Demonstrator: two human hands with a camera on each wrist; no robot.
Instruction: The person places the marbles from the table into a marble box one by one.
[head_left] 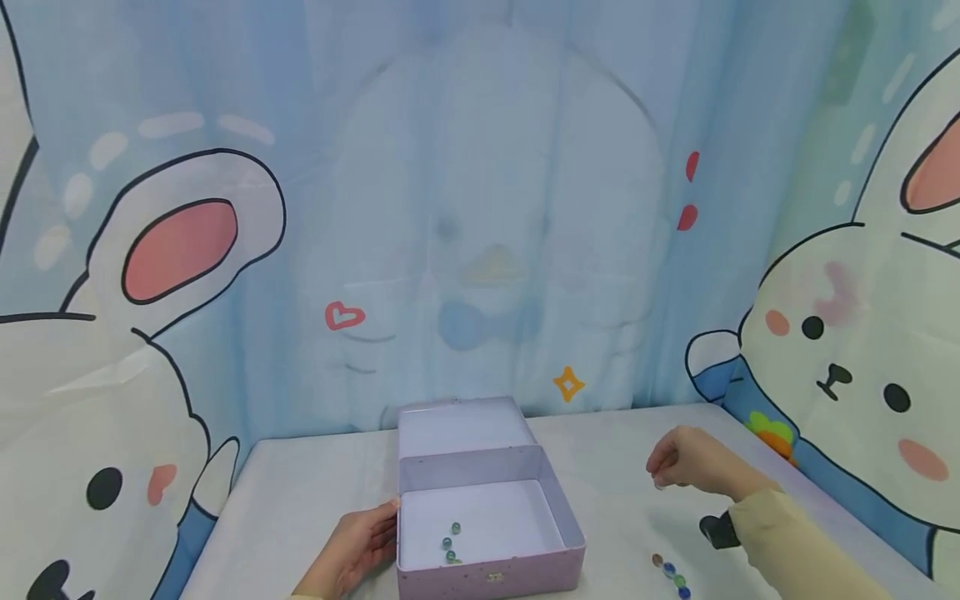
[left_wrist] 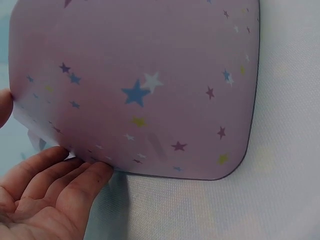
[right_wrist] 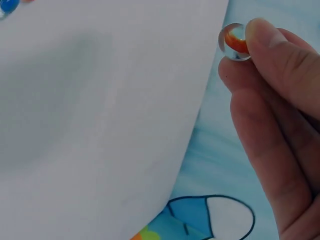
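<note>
Marble transfer, part-way: three marbles (head_left: 451,543) lie inside the open lilac tin box (head_left: 491,570) at the near middle of the table (head_left: 300,500). The right hand (head_left: 686,462), raised right of the box, pinches a clear marble with an orange core (right_wrist: 235,42) between thumb and fingertips. About four loose marbles (head_left: 671,573) remain in a row on the table, near right. The left hand (head_left: 360,546), fingers extended, rests against the box's left wall. A small dark object (head_left: 716,531), possibly a wrist-camera mount, sits under the right sleeve. Nothing obstructs the box opening.
</note>
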